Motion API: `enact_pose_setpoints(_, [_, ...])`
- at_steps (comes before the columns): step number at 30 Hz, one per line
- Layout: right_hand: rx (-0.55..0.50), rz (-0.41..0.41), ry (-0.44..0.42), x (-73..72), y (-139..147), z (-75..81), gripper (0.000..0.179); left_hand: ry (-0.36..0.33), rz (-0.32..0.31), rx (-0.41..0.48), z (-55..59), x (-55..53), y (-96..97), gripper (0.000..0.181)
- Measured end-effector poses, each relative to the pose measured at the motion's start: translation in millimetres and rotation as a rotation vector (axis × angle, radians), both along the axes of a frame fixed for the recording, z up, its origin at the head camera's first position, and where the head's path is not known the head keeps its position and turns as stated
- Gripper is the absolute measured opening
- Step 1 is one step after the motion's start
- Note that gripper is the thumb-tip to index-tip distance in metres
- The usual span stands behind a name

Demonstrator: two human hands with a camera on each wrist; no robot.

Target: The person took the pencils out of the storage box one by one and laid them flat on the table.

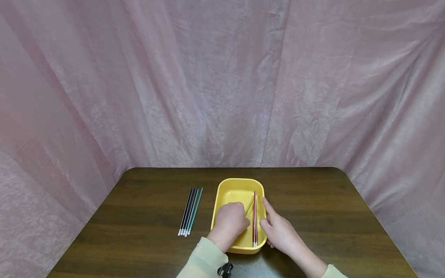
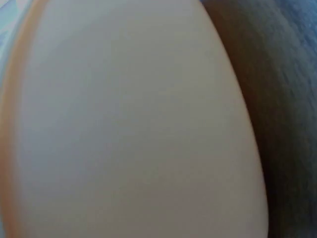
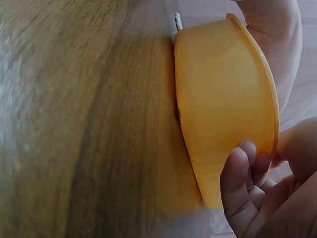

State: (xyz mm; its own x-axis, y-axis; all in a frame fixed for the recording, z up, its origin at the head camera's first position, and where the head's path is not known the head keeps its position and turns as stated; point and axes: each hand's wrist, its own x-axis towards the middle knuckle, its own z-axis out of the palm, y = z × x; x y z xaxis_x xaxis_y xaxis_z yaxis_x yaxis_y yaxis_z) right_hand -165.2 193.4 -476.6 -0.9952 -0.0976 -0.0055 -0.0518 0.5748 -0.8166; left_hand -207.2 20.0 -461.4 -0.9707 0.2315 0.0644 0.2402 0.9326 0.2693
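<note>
A yellow plastic tray (image 1: 240, 180) sits on the table in the head view. My left hand (image 1: 232, 218) is inside it, fingers curled at a slanting yellow pencil (image 1: 248, 205), most of which the hand hides. Red pencils (image 1: 255, 218) lie lengthwise along the tray's right side. With the thumb over the rim and fingers outside, my right hand (image 1: 278, 227) grips the tray's right wall; the right wrist view shows its fingertips (image 3: 235, 166) against the outer wall. Blurred skin fills most of the left wrist view.
Several dark and teal pencils (image 1: 189, 212) with white eraser ends lie side by side left of the tray. The brown wooden table (image 1: 313, 200) has rounded far corners. Pink curtains (image 1: 222, 85) hang behind and at both sides.
</note>
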Motion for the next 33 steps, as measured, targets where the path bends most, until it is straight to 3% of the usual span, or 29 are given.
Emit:
enact_pose_setpoints(8, [0.008, -0.005, -0.019, -2.6, 1.9, -0.5, 0.077, -0.029, 0.004, 0.081, 10.2, 3.4, -7.9, 0.032])
enact_pose_setpoints(15, [0.01, -0.007, -0.015, -1.8, 3.0, -1.8, 0.076, 0.004, -0.053, 0.187, 18.8, 6.6, -19.6, 0.043])
enact_pose_setpoints(33, [0.015, -0.02, -0.018, -2.8, 3.6, -0.3, 0.077, 0.006, -0.012, 0.302, 32.0, 0.4, -51.8, 0.022])
